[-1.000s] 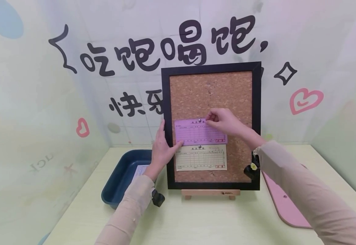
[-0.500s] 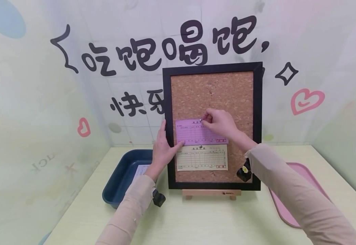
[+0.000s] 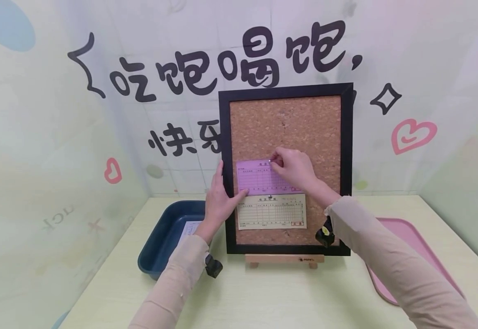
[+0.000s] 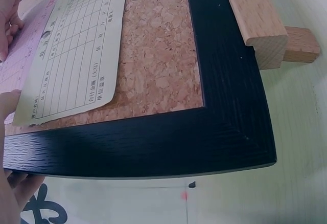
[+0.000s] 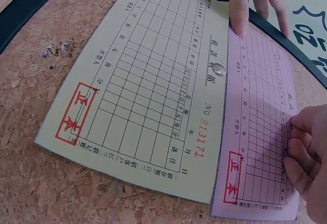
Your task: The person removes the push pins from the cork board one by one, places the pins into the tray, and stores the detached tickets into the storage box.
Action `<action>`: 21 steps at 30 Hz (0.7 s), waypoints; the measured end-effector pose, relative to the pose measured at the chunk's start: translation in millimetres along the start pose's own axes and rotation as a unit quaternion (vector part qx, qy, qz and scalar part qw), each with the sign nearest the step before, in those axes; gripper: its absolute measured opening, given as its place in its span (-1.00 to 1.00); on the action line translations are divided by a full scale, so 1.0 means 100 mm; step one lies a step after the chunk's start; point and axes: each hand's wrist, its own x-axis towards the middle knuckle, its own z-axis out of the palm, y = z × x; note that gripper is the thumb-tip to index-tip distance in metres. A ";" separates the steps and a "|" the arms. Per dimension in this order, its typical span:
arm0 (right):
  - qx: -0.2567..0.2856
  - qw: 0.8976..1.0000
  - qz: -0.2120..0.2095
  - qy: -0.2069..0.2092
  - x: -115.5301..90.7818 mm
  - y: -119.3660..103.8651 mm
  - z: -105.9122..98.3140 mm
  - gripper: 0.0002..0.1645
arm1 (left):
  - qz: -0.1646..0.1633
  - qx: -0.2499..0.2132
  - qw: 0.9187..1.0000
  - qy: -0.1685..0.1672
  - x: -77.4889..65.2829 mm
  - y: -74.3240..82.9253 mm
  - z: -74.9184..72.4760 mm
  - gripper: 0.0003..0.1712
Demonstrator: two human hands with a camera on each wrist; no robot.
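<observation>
A pink receipt slip (image 3: 259, 178) lies flat on a black-framed corkboard (image 3: 288, 123), directly above a cream receipt slip (image 3: 271, 212). A round silver pushpin (image 5: 218, 70) sits at the cream slip's top edge. My right hand (image 3: 294, 169) pinches the pushpin at the pink slip's top edge; its fingertips mostly hide it. With the thumb on the pink slip's lower left corner and the fingers behind the frame, my left hand (image 3: 219, 201) grips the board's left side. The left wrist view shows those fingers (image 4: 25, 188) under the frame.
The board stands on a small wooden easel (image 3: 284, 259). To the left is a dark blue tray (image 3: 150, 256) with a paper slip (image 3: 187, 230) in it. A pink tray (image 3: 407, 228) lies at the right, partly behind the right sleeve. A printed wall stands behind.
My right hand has moved slightly left onto the pushpin at the pink slip's top edge, and its forearm has swung left. The left hand keeps its grip on the board.
</observation>
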 end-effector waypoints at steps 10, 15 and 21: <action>0.007 1.000 -0.001 0.001 0.00 0.01 0.02 -0.91 | 0.000 0.001 1.000 0.001 0.01 -0.01 0.01 0.13; 0.005 1.000 0.000 0.001 0.00 0.02 0.03 -0.90 | 0.002 -0.002 1.000 0.002 0.01 -0.01 0.01 0.13; 0.007 1.000 -0.005 0.005 0.00 0.04 0.05 -0.91 | 0.001 0.000 1.000 0.002 0.01 -0.01 0.01 0.13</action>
